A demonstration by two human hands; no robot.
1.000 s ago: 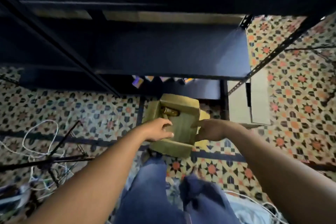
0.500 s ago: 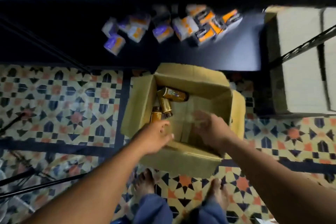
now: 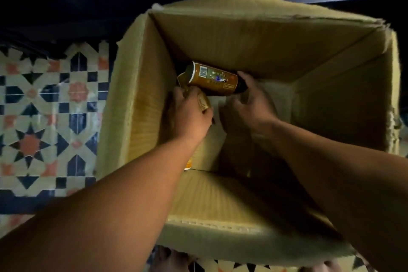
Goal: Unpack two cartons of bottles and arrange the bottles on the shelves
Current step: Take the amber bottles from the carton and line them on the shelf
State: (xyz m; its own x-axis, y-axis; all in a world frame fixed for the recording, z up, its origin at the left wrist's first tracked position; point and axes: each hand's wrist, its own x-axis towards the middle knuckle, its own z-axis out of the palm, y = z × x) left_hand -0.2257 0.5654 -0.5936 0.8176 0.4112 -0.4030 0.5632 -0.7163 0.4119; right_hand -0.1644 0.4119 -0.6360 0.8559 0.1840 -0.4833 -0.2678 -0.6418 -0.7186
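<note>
Carton (image 3: pixel 260 35) open-topped, left hand (image 3: pixel 189 117) gripping bottle (image 3: pixel 202 102) near wall, right hand (image 3: pixel 251 106) touching labelled bottle (image 3: pixel 214 78), grip unclear

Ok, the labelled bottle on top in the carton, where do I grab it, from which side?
Around the labelled barrel of the bottle, from above. It lies on its side over a lower bottle, base toward the left wall of the carton, so its top is clear; the right hand is on the narrow neck.

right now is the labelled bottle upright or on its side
On its side. The labelled bottle lies horizontal inside the carton, base toward the left, right hand gripping its cap end.
</note>
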